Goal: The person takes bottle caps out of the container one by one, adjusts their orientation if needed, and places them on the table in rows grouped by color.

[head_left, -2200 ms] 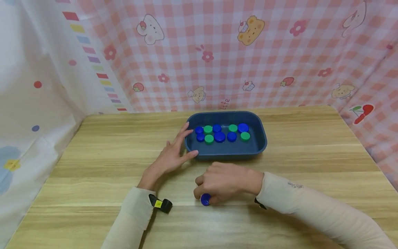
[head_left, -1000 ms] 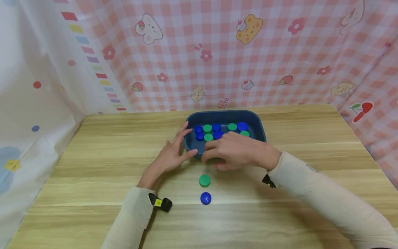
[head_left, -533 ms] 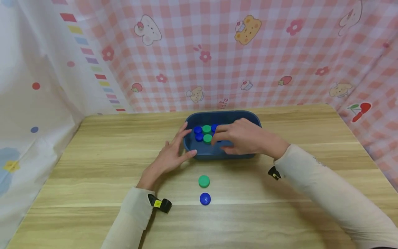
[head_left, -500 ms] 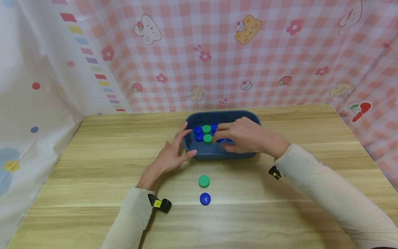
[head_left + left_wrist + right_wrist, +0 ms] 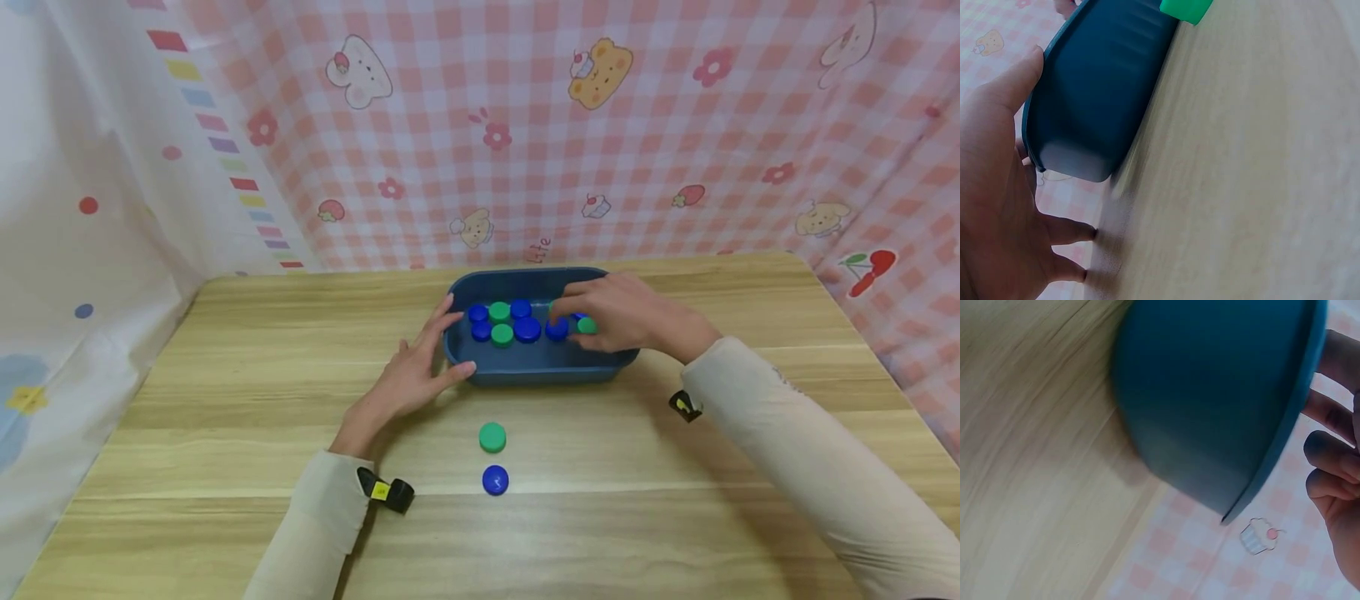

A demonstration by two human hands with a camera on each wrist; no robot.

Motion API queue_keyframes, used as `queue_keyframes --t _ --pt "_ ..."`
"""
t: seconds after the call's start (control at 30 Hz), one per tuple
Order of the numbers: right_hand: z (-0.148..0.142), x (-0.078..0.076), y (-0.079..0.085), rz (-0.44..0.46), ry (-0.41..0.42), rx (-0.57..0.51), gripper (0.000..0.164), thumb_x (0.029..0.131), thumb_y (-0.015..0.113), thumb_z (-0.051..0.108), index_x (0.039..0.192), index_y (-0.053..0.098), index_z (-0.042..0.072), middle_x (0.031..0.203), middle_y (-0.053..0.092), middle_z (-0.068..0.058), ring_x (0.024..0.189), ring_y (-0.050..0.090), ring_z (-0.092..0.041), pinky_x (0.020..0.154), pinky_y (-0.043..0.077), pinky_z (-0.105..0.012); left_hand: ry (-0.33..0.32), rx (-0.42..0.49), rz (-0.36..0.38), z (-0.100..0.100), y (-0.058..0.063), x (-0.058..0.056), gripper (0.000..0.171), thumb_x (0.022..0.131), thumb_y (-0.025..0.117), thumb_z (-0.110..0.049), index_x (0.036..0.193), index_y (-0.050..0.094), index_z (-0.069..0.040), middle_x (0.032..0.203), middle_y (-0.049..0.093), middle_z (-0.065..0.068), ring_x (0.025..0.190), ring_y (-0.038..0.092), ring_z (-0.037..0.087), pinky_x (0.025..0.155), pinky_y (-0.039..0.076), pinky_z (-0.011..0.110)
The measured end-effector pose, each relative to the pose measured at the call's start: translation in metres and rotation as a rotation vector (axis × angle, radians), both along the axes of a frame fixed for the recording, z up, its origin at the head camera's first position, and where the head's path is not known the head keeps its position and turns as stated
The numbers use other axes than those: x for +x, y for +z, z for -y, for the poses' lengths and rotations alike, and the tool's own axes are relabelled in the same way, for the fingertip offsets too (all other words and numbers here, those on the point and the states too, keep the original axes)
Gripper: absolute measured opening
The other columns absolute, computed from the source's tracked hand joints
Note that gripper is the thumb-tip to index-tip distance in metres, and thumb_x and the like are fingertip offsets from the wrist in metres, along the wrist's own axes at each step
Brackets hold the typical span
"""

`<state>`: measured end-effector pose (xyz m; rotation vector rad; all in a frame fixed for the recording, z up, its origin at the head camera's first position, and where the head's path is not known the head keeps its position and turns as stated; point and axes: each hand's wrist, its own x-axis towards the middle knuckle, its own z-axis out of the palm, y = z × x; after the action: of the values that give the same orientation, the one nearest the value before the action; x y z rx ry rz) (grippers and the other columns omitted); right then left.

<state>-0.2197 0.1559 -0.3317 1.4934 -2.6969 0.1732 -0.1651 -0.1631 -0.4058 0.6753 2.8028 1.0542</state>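
Observation:
A dark blue tray (image 5: 551, 373) near the table's back edge holds several blue and green plastic bottle caps. At its left end my left hand (image 5: 408, 375) rests with fingers spread, the thumb on the near rim and a fingertip at the left rim; the left wrist view shows the thumb (image 5: 1025, 72) against the tray wall. Over the tray's right half is my right hand (image 5: 618, 312), thumb and forefinger apart on either side of a blue cap (image 5: 557, 330). A green cap (image 5: 587, 326) shows partly under that hand, which hides others.
On the table (image 5: 247, 417), in front of the tray, a green cap (image 5: 492, 437) lies with a blue cap (image 5: 495, 480) just nearer. A checked pink curtain (image 5: 450, 150) hangs behind the table, and a white one (image 5: 90, 250) at the left.
The right hand let go of a blue cap on the table in front of the green one, rose into the tray and moved right along it. The left hand stayed at the tray.

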Motion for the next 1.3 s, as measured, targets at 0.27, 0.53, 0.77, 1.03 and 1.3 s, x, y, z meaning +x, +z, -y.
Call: queue_keyframes --t 0.27,0.53,0.77,1.03,1.3 --pt "-0.007 -0.005 -0.006 0.036 -0.066 0.082 0.031 0.081 0.076 0.025 0.110 0.069 0.021 0.098 0.062 0.001 0.055 0.044 -0.012 0.043 0.033 -0.025 0.001 0.001 -0.004 0.000 -0.001 -0.001 0.075 0.092 0.051 -0.059 0.151 0.020 -0.025 0.159 -0.003 -0.016 0.140 0.024 0.031 0.102 0.007 0.073" --pt "-0.012 -0.011 -0.014 0.017 -0.102 0.180 0.031 0.080 0.077 0.024 0.109 0.067 0.021 0.095 0.061 -0.004 0.055 0.044 -0.016 0.043 0.033 -0.026 -0.001 -0.001 -0.009 0.001 -0.002 0.000 0.075 0.091 0.049 -0.061 0.151 0.020 -0.026 0.159 -0.003 -0.015 0.141 0.023 0.031 0.101 0.008 0.073" --pt "-0.014 -0.014 -0.016 0.013 -0.139 0.229 0.034 0.080 0.078 0.022 0.111 0.066 0.021 0.100 0.063 -0.007 0.054 0.045 -0.017 0.044 0.036 -0.027 0.000 -0.001 -0.016 0.001 -0.001 0.000 0.075 0.091 0.049 -0.061 0.151 0.020 -0.025 0.159 -0.003 -0.015 0.141 0.023 0.031 0.101 0.008 0.073" --pt "-0.011 -0.017 -0.016 0.029 -0.143 0.277 0.036 0.079 0.078 0.025 0.112 0.064 0.019 0.097 0.064 -0.006 0.056 0.045 -0.017 0.044 0.036 -0.026 0.003 0.000 -0.009 0.001 -0.001 -0.001 0.075 0.091 0.049 -0.062 0.151 0.020 -0.026 0.159 -0.004 -0.016 0.141 0.023 0.031 0.101 0.007 0.073" --pt "-0.010 -0.020 -0.016 0.063 -0.102 0.313 0.039 0.077 0.081 0.028 0.112 0.064 0.025 0.102 0.064 -0.003 0.060 0.049 -0.015 0.047 0.041 -0.026 -0.005 0.003 -0.017 0.001 -0.003 -0.001 0.075 0.091 0.048 -0.062 0.150 0.020 -0.027 0.159 -0.004 -0.016 0.141 0.022 0.029 0.100 0.008 0.074"
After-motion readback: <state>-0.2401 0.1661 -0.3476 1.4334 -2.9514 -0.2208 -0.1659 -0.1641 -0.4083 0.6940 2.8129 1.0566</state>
